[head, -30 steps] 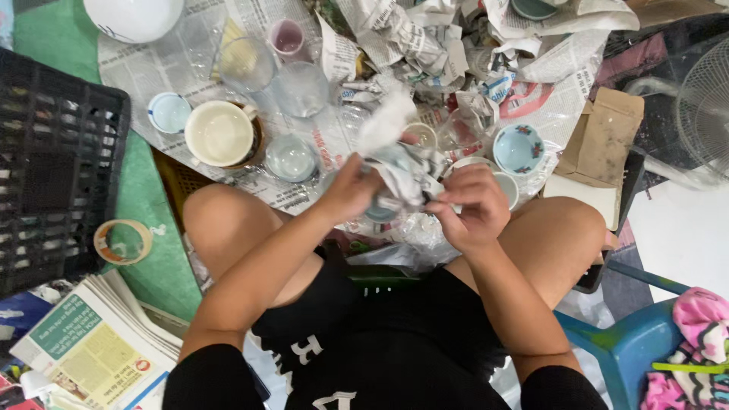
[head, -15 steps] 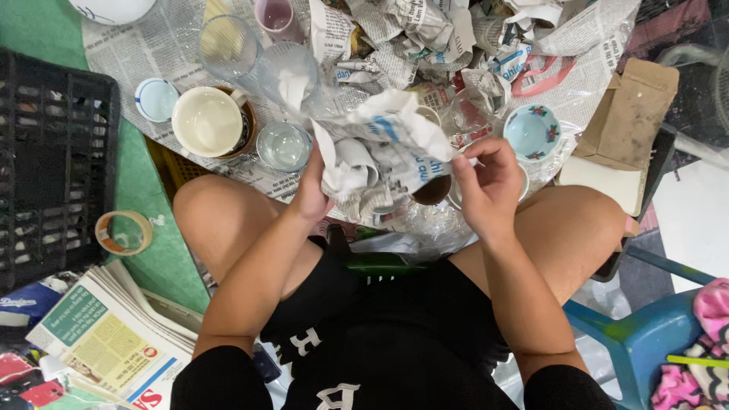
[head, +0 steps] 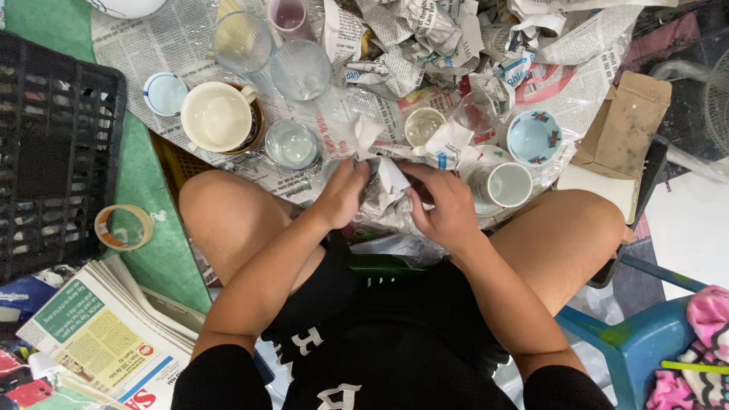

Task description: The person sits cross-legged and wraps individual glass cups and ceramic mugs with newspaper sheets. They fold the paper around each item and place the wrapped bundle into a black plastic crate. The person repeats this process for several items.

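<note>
left hand (head: pixel 345 191): fingers curled tight around a crumpled newspaper-wrapped bundle (head: pixel 383 190), gripping its left side

right hand (head: pixel 448 209): clamped on the bundle's right side, fingers pressing the paper in

bundle spot: held between both hands just above the knees, at the near edge of the spread newspaper sheets (head: pixel 159 45). Can't tell what's inside tbh

nearby: small clear drinking glass (head: pixel 291 144) just left of the hands, white ceramic mug (head: pixel 507 184) lying on its side right by the right hand, cream ceramic cup (head: pixel 216 116) further left

what could go wrong: I'd guess squeezing too hard cracks whatever's wrapped, or an elbow swing knocks that glass or mug since they're packed so close
</note>
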